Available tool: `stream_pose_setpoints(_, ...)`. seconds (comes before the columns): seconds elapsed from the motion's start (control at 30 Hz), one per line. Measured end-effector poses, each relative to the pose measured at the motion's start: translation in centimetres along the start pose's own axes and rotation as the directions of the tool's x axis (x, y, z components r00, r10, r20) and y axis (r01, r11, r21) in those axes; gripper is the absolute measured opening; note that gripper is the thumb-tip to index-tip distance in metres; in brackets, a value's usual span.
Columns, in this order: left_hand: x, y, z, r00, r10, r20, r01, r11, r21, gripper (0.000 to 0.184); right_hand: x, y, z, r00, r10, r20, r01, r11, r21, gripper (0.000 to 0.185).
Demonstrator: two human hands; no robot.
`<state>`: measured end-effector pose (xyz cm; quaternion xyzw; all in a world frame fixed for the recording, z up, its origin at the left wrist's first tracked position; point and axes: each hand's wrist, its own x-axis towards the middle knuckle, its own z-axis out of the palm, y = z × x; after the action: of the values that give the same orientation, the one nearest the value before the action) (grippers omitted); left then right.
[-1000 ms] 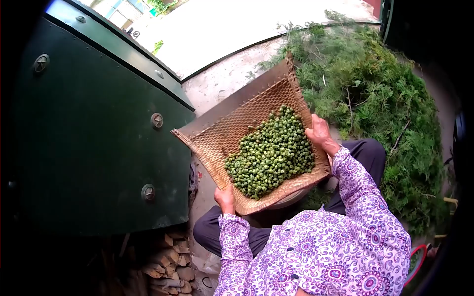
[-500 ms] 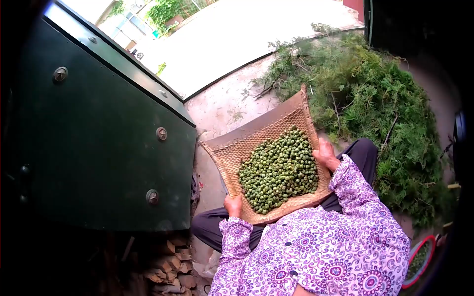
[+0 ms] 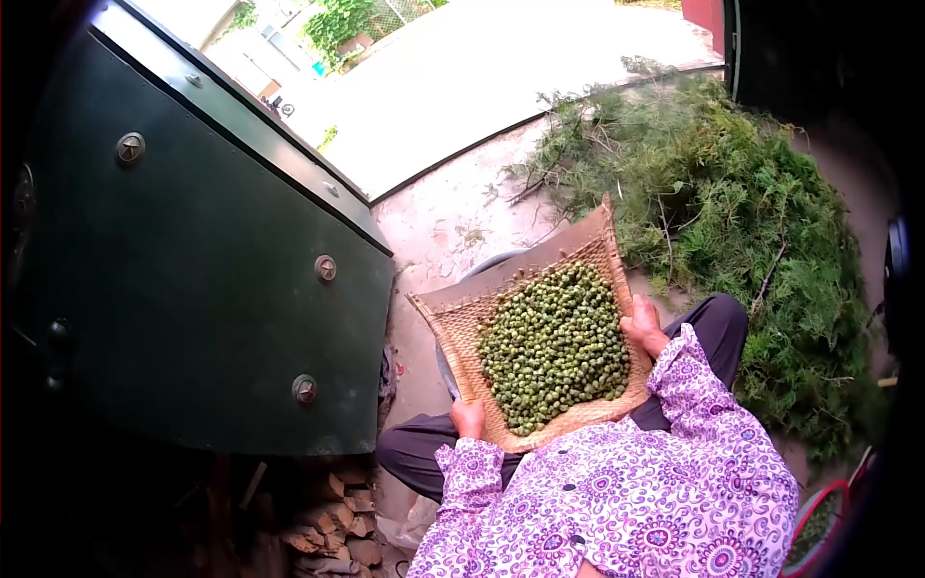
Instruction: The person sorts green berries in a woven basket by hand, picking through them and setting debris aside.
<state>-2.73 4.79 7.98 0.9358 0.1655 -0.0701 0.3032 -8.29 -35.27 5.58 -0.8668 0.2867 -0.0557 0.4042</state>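
Observation:
A woven winnowing basket point(image 3: 462, 332) is held over my lap, its flat far lip pointing away from me. Small round green seed cones or berries point(image 3: 554, 347) lie heaped on its weave. My left hand point(image 3: 468, 418) is closed on the basket's left rim, near the front corner. On the other side my right hand point(image 3: 644, 323) grips the right rim. The fingers of both hands are partly hidden under the basket. Behind and below it shows the curved edge of a grey basin point(image 3: 443, 371), mostly covered.
A large pile of cut evergreen branches point(image 3: 752, 222) lies on the floor at the right. A dark green door point(image 3: 202, 270) with metal studs stands at the left, with split firewood point(image 3: 332, 525) below it. A red-rimmed container point(image 3: 819, 520) sits at lower right.
The basket and both hands appear slightly lower and to the right, as does the whole scene. The green pieces have shifted within the basket toward its far lip. More of the basin's edge shows.

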Motion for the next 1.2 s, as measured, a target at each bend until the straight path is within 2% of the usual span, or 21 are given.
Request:
stream_pose_setpoints(0.07,0.0,1.8,-0.8,0.993,0.081,-0.09,-0.083,0.996,-0.018,0.026,0.3,-1.8,-1.1,0.988,-0.108,-0.111,0.108,0.994,-0.012,0.027)
stream_pose_setpoints(0.1,0.7,1.4,-0.7,0.98,0.154,-0.123,-0.163,0.984,-0.067,0.025,0.4,-2.8,-2.2,0.988,-0.111,-0.108,0.111,0.994,-0.008,0.026)
stream_pose_setpoints(0.13,0.6,2.0,-1.2,0.981,0.151,-0.122,-0.16,0.985,-0.07,0.025,0.2,-4.1,-3.6,0.988,-0.113,-0.106,0.112,0.994,-0.012,0.026)
stream_pose_setpoints(0.2,-0.2,3.8,-2.4,0.925,0.292,-0.244,-0.354,0.896,-0.268,0.022,-0.3,-6.2,-5.8,0.963,-0.182,-0.2,0.209,0.97,0.122,0.024)
stream_pose_setpoints(0.23,-0.2,4.0,-2.5,0.94,0.264,-0.214,-0.319,0.904,-0.284,0.021,-0.2,-6.4,-6.0,0.946,-0.215,-0.243,0.256,0.955,0.148,0.024)
stream_pose_setpoints(0.27,-0.4,4.4,-2.4,0.947,0.243,-0.211,-0.297,0.911,-0.284,0.021,0.3,-6.2,-5.6,0.956,-0.191,-0.223,0.225,0.965,0.136,0.025)
stream_pose_setpoints(0.33,0.3,6.3,-2.0,0.976,0.194,-0.098,-0.209,0.962,-0.175,0.022,2.3,-3.3,-2.6,0.97,-0.171,-0.173,0.174,0.985,0.001,0.026)
stream_pose_setpoints(0.37,2.1,2.6,0.3,0.98,0.161,-0.118,-0.164,0.986,-0.012,0.025,2.3,-2.0,-2.2,0.975,-0.161,-0.15,0.166,0.986,0.02,0.025)
stream_pose_setpoints(0.47,-1.1,1.8,-0.1,0.998,0.066,0.005,-0.066,0.998,0.014,0.027,-0.6,-0.2,-2.5,0.992,-0.082,-0.101,0.082,0.997,-0.002,0.023)
stream_pose_setpoints(0.53,-2.1,3.2,-0.9,1.0,0.017,0.026,-0.018,1.0,0.017,0.027,-0.7,-0.1,-2.9,0.994,-0.08,-0.081,0.081,0.997,0.007,0.021)
stream_pose_setpoints(0.6,-0.5,1.3,0.3,0.999,0.048,0.015,-0.048,0.998,-0.043,0.026,-0.7,-0.9,-3.4,0.991,-0.089,-0.099,0.093,0.995,0.038,0.022)
stream_pose_setpoints(0.67,-1.3,4.8,-1.8,0.974,0.212,-0.084,-0.227,0.941,-0.253,0.025,-0.8,-3.3,-5.2,0.965,-0.167,-0.201,0.183,0.981,0.06,0.021)
stream_pose_setpoints(0.73,-1.2,6.4,-2.7,0.953,0.268,-0.141,-0.294,0.929,-0.224,0.026,-1.1,-6.1,-7.7,0.974,-0.121,-0.19,0.147,0.98,0.132,0.021)
stream_pose_setpoints(0.8,-1.8,8.3,-3.1,0.892,0.33,-0.31,-0.415,0.869,-0.269,0.025,-0.4,-6.2,-7.2,0.911,-0.205,-0.358,0.274,0.95,0.153,0.024)
stream_pose_setpoints(0.83,-0.5,7.6,-2.5,0.927,0.249,-0.279,-0.289,0.951,-0.109,0.024,0.2,-6.5,-7.1,0.951,-0.145,-0.274,0.196,0.966,0.168,0.026)
stream_pose_setpoints(0.87,1.1,6.8,-1.5,0.944,0.241,-0.227,-0.288,0.935,-0.205,0.021,1.5,-5.6,-5.6,0.958,-0.136,-0.251,0.176,0.974,0.142,0.025)
stream_pose_setpoints(0.93,0.7,6.5,-1.5,0.981,0.151,-0.122,-0.16,0.985,-0.067,0.023,2.5,-2.5,-3.3,0.955,-0.192,-0.228,0.195,0.981,-0.007,0.025)
stream_pose_setpoints(0.97,-0.4,5.5,-1.3,0.971,0.182,-0.152,-0.2,0.974,-0.109,0.026,1.4,-1.9,-3.5,0.982,-0.128,-0.141,0.141,0.986,0.088,0.025)
stream_pose_setpoints(1.0,-1.3,4.2,-1.1,0.978,0.167,-0.128,-0.174,0.984,-0.038,0.029,0.2,-1.1,-3.4,0.987,-0.114,-0.114,0.122,0.991,0.062,0.025)
stream_pose_setpoints(1.1,-1.8,2.8,-0.9,0.99,0.139,-0.031,-0.141,0.984,-0.107,0.026,-0.8,-0.5,-3.8,0.986,-0.133,-0.103,0.136,0.99,0.032,0.024)
stream_pose_setpoints(1.2,-1.3,4.4,-1.0,0.982,0.171,-0.084,-0.181,0.974,-0.139,0.027,-1.2,-3.1,-5.3,0.964,-0.185,-0.192,0.197,0.979,0.043,0.02)
